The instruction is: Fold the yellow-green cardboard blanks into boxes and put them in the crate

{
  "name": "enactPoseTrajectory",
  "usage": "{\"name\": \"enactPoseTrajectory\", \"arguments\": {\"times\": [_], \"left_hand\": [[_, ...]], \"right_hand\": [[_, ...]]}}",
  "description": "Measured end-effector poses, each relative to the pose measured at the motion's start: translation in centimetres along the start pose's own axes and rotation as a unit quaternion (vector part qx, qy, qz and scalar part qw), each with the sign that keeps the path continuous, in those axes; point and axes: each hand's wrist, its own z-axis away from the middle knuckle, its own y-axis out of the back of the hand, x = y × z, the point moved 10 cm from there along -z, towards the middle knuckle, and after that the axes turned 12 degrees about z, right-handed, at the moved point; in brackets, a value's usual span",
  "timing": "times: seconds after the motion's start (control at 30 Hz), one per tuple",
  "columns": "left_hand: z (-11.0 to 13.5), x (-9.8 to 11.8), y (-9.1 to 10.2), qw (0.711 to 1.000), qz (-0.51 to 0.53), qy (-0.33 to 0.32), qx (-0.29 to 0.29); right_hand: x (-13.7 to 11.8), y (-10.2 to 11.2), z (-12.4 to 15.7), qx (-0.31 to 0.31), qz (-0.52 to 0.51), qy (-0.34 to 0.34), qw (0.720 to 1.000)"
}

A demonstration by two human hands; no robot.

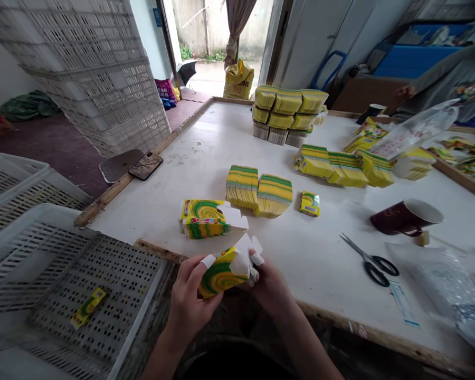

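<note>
Fingers [208,261] of left hand [190,298] and right hand [269,289] gripping yellow-green carton [218,278], white flaps open, lettering unreadable

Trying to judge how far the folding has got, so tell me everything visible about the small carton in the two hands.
The carton is a small printed cardboard box, yellow with green swirls and white on its unprinted inside. It is opened into a box shape and tilted, with the white flaps at its upper right end standing open. The left hand grips its lower left end; the right hand holds it at the flaps. It is held just off the near edge of the table.
</note>
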Motion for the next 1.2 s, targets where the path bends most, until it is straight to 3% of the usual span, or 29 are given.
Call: {"name": "enactPoseTrajectory", "arguments": {"times": [0.1,0.17,0.33,0.43,0.5,0.63,0.73,0.83,1.07,1.2], "left_hand": [[0.8,-0.4,-0.4,0.999,0.048,0.014,0.013],[1.1,-0.6,-0.5,0.998,0.048,0.021,0.02],[0.5,0.2,-0.1,0.998,-0.057,-0.017,0.031],[0.0,0.9,-0.2,0.993,-0.104,-0.049,0.025],[-0.2,1.2,-0.2,0.992,-0.114,-0.056,0.025],[0.0,1.1,0.0,0.993,-0.104,-0.047,0.04],[0.4,0.6,0.3,0.994,-0.088,-0.024,0.058],[0.8,0.2,0.5,0.995,-0.077,-0.018,0.064],[0.5,0.6,0.3,0.99,-0.126,-0.04,0.041],[0.1,1.3,-0.1,0.986,-0.15,-0.064,0.024]], "right_hand": [[2.7,-2.2,0.4,-0.072,-0.108,-0.103,0.986],[3.4,-2.4,0.6,-0.078,-0.115,-0.108,0.984],[0.4,-0.9,0.7,-0.036,0.029,0.01,0.999],[-2.4,0.1,1.0,0.011,0.165,0.079,0.983],[-3.1,0.6,1.1,0.036,0.187,0.084,0.978],[-0.7,0.2,0.7,0.001,0.038,0.008,0.999],[0.9,-1.7,0.8,-0.085,-0.09,-0.022,0.992],[1.4,-2.5,1.1,-0.122,-0.127,-0.028,0.984],[-1.0,0.5,0.7,-0.017,0.065,0.032,0.997],[-1.4,1.2,0.7,0.037,0.149,0.015,0.988]]}}
